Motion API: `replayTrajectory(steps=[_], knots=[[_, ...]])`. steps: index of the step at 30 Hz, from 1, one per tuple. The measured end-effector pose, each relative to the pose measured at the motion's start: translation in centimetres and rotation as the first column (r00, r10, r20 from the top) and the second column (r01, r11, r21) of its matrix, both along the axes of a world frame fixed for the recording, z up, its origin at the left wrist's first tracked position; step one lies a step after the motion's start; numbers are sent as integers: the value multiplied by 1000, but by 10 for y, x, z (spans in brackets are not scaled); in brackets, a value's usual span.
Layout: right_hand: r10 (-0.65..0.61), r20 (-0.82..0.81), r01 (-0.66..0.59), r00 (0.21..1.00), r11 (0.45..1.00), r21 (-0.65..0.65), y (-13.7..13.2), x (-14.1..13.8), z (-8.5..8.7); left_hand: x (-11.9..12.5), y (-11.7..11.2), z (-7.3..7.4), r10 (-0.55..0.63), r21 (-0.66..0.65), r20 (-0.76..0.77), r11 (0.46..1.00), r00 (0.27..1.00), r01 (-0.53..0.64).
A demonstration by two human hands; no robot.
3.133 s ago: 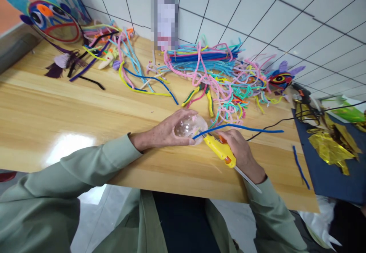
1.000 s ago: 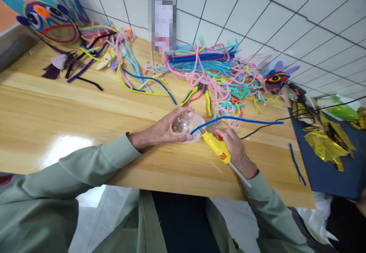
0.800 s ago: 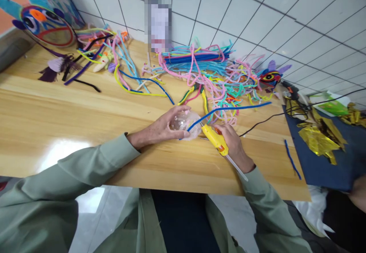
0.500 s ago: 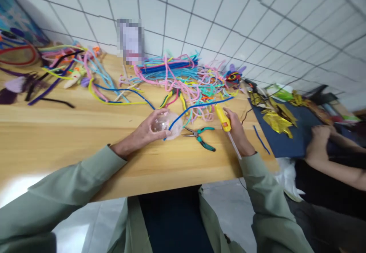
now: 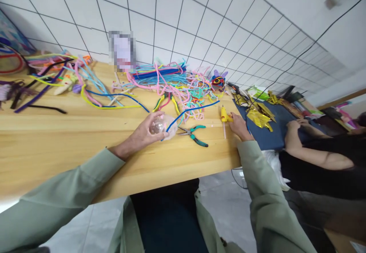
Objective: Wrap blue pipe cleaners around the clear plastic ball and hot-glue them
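Observation:
My left hand point(image 5: 144, 132) is wrapped round a clear plastic ball point(image 5: 158, 124). A blue pipe cleaner point(image 5: 190, 110) runs from the ball, beside my thumb, out to the right. Near the table's right side my right hand point(image 5: 240, 126) grips the handle of a yellow glue gun point(image 5: 224, 115). Its nozzle points away from me, and a pale glue stick point(image 5: 224, 131) sticks out of its rear. Between my hands lie teal-handled pliers point(image 5: 194, 134), jaws towards the ball. Yellow-and-green-handled pliers point(image 5: 177, 106) rest just behind the ball.
Bundles of coloured pipe cleaners point(image 5: 160, 75) line the wall side of the table point(image 5: 71, 138). A colourful pipe-cleaner figure point(image 5: 218, 81) stands at their right end. Gold foil point(image 5: 260, 117) lies on a dark blue surface to the right, where another person's forearms point(image 5: 300, 146) rest.
My right hand has carried the glue gun rightward, away from the blue pipe cleaner's end, and turned it. My left hand keeps its hold on the ball. The view has swung right.

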State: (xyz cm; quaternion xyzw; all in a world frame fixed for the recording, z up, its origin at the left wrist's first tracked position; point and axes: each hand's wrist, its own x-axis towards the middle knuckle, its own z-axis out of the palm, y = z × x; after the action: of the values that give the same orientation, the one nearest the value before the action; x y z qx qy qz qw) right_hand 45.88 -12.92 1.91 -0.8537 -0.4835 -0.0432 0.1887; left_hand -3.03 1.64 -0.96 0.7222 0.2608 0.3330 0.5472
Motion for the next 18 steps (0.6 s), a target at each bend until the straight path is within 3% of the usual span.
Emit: replayTrajectory(steps=[3, 6, 8, 9, 12, 14, 18], knots=[[48, 1, -48, 999, 997, 62, -7, -34, 11, 1, -5, 2, 9, 38, -6, 999, 1000, -9], [247, -107, -239, 963, 967, 82, -10, -103, 15, 3, -9, 5, -5, 120, -7, 993, 1000, 6], [468, -348, -425, 812, 884, 196, -8, -159, 17, 4, -12, 6, -2, 145, 9, 989, 1000, 0], [522, -427, -460, 738, 853, 247, -6, -186, 19, 5, -13, 6, -3, 153, 15, 988, 1000, 1], [559, -550, -453, 620, 828, 330, 7, -244, 27, 6, -18, 7, -2, 183, 39, 983, 999, -5], [545, -591, -421, 595, 838, 348, 18, -261, 31, 6, -20, 6, -1, 192, 58, 981, 998, -10], [503, -659, -359, 559, 863, 355, 36, -266, 34, 7, -21, 5, -17, 177, 67, 984, 998, 5]])
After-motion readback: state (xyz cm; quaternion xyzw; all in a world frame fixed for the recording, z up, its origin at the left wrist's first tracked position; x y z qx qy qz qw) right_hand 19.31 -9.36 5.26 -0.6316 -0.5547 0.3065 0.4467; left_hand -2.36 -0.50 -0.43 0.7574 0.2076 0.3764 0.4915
